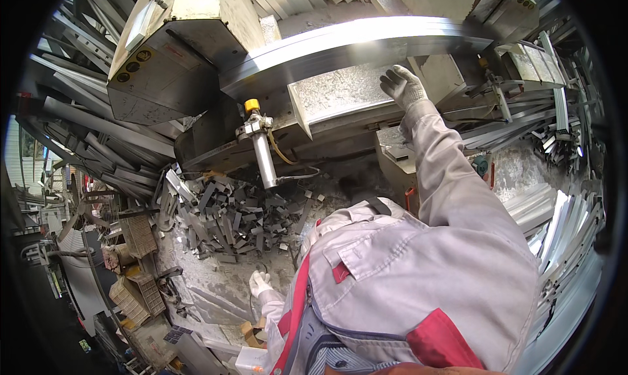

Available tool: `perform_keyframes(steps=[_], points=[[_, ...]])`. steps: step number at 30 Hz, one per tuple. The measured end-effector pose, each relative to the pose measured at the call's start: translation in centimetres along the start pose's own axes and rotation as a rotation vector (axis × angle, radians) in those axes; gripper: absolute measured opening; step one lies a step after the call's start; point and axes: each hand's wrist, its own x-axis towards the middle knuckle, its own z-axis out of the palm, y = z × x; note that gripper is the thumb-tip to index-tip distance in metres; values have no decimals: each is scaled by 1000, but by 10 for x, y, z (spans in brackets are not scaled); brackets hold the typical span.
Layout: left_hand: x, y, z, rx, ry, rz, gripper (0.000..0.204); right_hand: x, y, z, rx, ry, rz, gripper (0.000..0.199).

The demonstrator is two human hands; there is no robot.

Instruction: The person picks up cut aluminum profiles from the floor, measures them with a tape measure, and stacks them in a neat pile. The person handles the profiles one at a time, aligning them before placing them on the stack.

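A long silver aluminium profile (353, 38) lies across the machine, spanning from the left cutting head housing (190, 41) to the right one (504, 12). My right hand (404, 87), in a white knit glove, reaches forward just on the near side of the profile. Its fingers are apart and nothing is in them. Beneath that hand is the machine's pale, scuffed metal bed (340, 94). My left hand (260, 283), also gloved, hangs low at my side with loose fingers and no visible object. A thin dark cable shows beside it.
A pneumatic cylinder (263, 153) with a yellow cap juts from the machine's near side. Metal offcuts (235, 215) are heaped on the floor below. Long profiles are stacked at left (104, 139) and right (569, 264). Wooden crates (137, 296) stand at lower left.
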Motion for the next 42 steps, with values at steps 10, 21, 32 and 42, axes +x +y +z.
perform_keyframes(steps=[10, 21, 32, 42], points=[[-66, 197, 159, 30, -193, 562, 25, 103, 32, 25, 402, -484, -195, 71], [-159, 256, 241, 360, -272, 925, 24, 109, 68, 53, 515, -496, -318, 99], [-270, 432, 444, 993, -357, 2065, 99, 92, 63, 71, 601, -496, -300, 106], [-343, 438, 484, 1270, -490, 1972, 120, 5, 68, 89, 705, -563, -131, 109]])
